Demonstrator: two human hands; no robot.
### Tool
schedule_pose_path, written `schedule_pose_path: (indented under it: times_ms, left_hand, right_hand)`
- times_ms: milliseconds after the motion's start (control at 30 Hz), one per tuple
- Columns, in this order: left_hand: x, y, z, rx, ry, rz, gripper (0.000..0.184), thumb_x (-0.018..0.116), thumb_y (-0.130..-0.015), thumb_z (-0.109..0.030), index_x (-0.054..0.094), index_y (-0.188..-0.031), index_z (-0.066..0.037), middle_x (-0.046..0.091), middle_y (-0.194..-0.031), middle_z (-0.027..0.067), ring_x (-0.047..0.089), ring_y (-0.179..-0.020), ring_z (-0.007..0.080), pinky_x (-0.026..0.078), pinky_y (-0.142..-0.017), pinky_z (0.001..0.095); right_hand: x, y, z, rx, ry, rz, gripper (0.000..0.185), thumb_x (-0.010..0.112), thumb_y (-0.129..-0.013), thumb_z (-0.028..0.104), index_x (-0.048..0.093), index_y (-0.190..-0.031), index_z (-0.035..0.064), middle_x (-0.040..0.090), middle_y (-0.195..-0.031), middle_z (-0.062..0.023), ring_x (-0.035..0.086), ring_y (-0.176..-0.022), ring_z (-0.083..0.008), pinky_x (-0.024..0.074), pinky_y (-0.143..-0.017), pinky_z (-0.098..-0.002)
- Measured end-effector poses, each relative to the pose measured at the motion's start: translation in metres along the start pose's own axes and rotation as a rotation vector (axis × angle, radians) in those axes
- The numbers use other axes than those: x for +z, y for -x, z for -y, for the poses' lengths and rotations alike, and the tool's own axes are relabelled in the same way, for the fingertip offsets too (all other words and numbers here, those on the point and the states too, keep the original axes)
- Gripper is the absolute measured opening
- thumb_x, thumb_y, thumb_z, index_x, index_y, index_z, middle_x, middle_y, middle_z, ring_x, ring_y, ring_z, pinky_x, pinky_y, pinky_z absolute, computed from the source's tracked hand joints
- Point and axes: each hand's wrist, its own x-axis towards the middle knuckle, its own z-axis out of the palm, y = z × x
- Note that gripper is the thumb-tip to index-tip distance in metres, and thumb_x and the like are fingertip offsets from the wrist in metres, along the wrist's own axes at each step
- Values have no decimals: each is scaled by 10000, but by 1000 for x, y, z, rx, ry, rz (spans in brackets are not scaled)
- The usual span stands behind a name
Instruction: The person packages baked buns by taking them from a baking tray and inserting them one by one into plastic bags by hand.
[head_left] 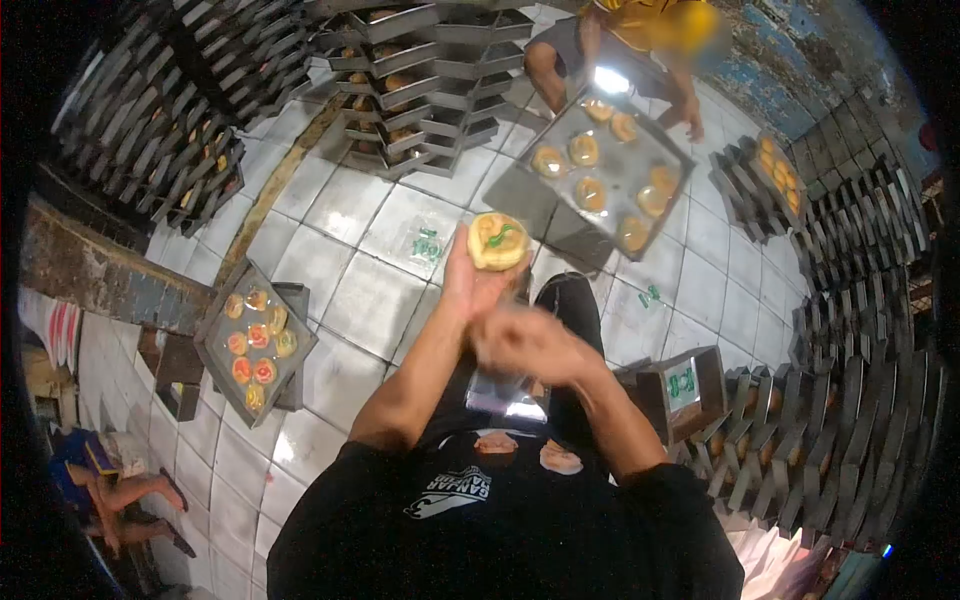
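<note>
A round golden bun with a green mark on top rests on the upturned palm of my left hand, which holds it in front of me. My right hand is smeared by motion just below the bun, over my lap, so its fingers do not show clearly. Under it lies a shiny clear plastic sheet or bag on my lap. Beyond the bun, a metal tray carries several round buns. Another tray to my left holds several buns with red or yellow tops.
Tall stacks of metal trays stand ahead, at the far left and at the right. A person in a yellow top crouches behind the bun tray. Plastic bags with green print lie on the white tiles. Another person's legs show at lower left.
</note>
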Motion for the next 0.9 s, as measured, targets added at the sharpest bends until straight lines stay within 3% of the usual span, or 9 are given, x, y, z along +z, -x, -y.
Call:
schedule_pose_path:
  times_ms: [100,233,300,400,467,567,600,700,900]
  left_hand:
    - [-15,10,-27,150,11,12,664,329,-1065,-613,528,-1388,-69,604,-1352,167,578,-1263,344,487,-1062,594]
    - [0,73,-11,12,-72,162,593,350,-1072,-574,565,-1365,-106,602,-1380,165,579,-1251,308,479,-1050,535]
    - [1,77,-10,-132,-73,228,569,372,-1086,-517,517,-1427,-85,568,-1436,161,561,-1286,270,481,-1072,463]
    - [10,68,-15,339,-594,-81,530,461,-1103,-397,514,-1453,-3,625,-1351,103,619,-1202,209,490,-1041,346]
    - [-3,55,-15,264,-668,24,513,468,-1102,-388,560,-1410,12,649,-1317,104,620,-1200,201,483,-1045,340]
    - [0,47,-13,333,-767,37,397,510,-1096,-305,707,-1198,24,710,-1138,80,642,-1082,161,496,-975,309]
    - [1,45,-14,486,-878,37,338,530,-1085,-254,713,-1147,23,707,-1073,64,636,-999,137,501,-912,288]
    - [8,42,-11,618,-824,36,232,582,-1054,-165,706,-974,13,680,-854,19,588,-754,73,485,-708,240]
    - [0,36,-30,621,-751,-212,246,606,-1044,-178,685,-906,9,648,-868,34,587,-780,105,482,-733,264]
  right_hand:
    - [6,27,33,47,-577,631,128,678,-966,95,608,-875,40,638,-906,-61,624,-827,-159,506,-728,-305]
    - [-11,0,3,-375,856,-726,286,818,-809,72,650,-1028,-5,626,-1151,-166,664,-995,-325,552,-848,-417]
    - [-5,3,1,-453,823,-572,364,819,-774,36,655,-1098,19,620,-1162,-190,656,-1043,-369,554,-868,-413]
    - [-14,-10,4,-435,874,-588,278,772,-864,112,663,-1106,32,681,-1027,-189,697,-916,-349,560,-792,-400]
    - [-35,-24,-9,169,470,-669,231,679,-969,226,674,-1076,21,704,-833,-177,703,-751,-347,554,-703,-397]
    - [-49,-34,-24,36,550,-722,323,606,-1019,273,672,-1049,-42,694,-766,-173,646,-620,-216,499,-617,-339]
    - [-46,-34,-11,64,566,-693,282,621,-1010,282,670,-979,5,669,-735,-182,678,-682,-360,523,-653,-409]
    - [-45,-33,-13,-190,728,-664,288,616,-1013,284,649,-946,6,619,-714,-191,653,-690,-374,506,-656,-417]
    - [-75,-44,-34,36,0,-702,354,574,-1061,307,607,-794,77,465,-680,81,396,-635,-23,326,-541,-239]
